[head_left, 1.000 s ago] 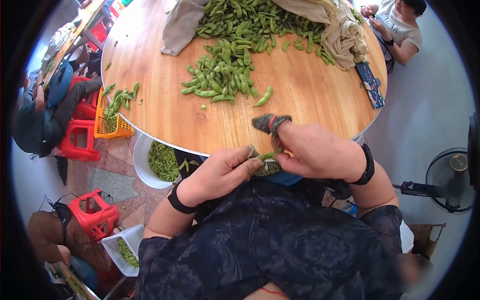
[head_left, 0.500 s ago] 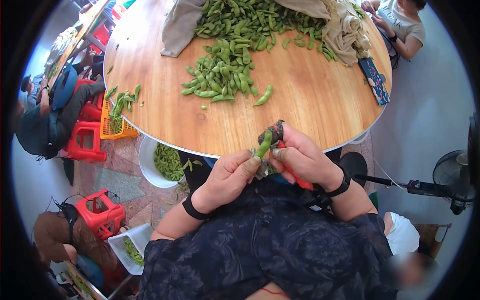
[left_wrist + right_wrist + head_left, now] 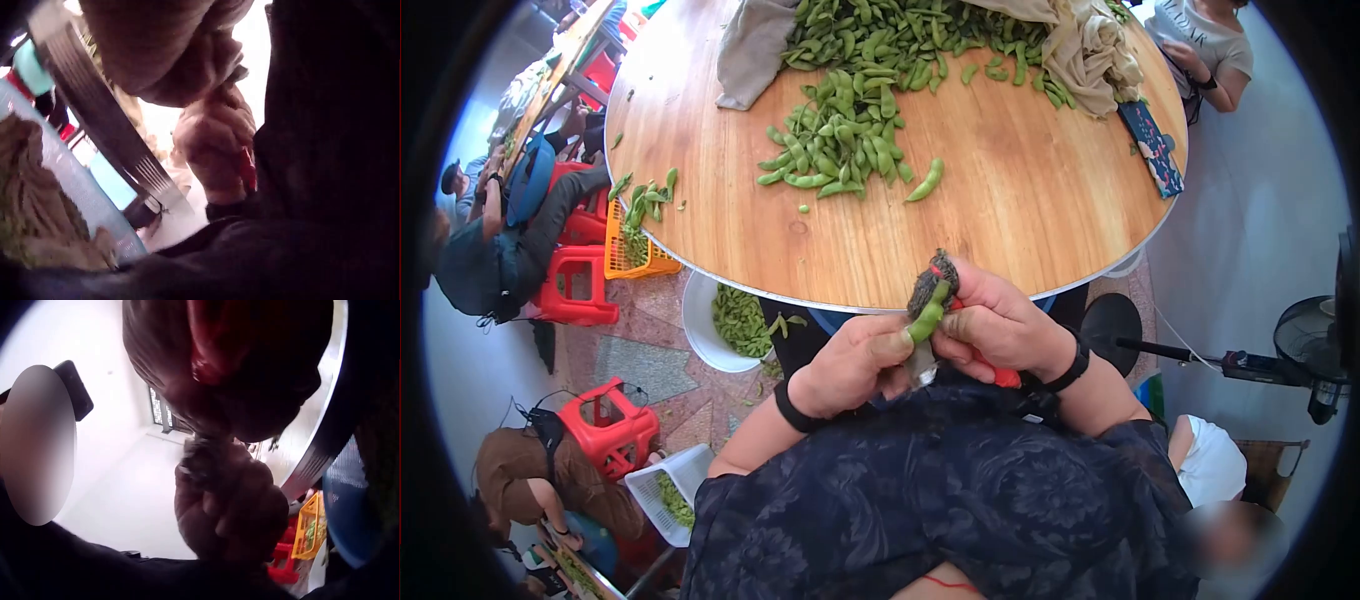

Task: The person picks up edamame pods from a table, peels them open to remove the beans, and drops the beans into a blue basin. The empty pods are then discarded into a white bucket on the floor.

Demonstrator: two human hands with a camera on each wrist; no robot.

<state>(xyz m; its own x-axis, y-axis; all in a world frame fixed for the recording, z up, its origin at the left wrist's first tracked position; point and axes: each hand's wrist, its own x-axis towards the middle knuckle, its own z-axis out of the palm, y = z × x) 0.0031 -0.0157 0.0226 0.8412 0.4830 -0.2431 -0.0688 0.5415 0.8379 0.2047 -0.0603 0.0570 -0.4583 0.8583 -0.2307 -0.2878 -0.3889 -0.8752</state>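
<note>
Right hand (image 3: 998, 325) farther inward, against bean pod (image 3: 928, 317)

This looks like a room where people (image 3: 475, 265) work on green bean pods (image 3: 840, 140) together; whether it is a home or an eating place, I cannot tell. It has a big round wooden table (image 3: 1020, 210), another long table (image 3: 576, 38), red plastic stools (image 3: 580, 285), a yellow basket (image 3: 626, 264), a white bucket (image 3: 696, 328), a fan (image 3: 1310, 340) and a patchy floor (image 3: 640, 368).

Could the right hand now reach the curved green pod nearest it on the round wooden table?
Probably yes: nothing on the wooden table seems to block the right hand from that curved green pod, though the hand grips a red object.
</note>
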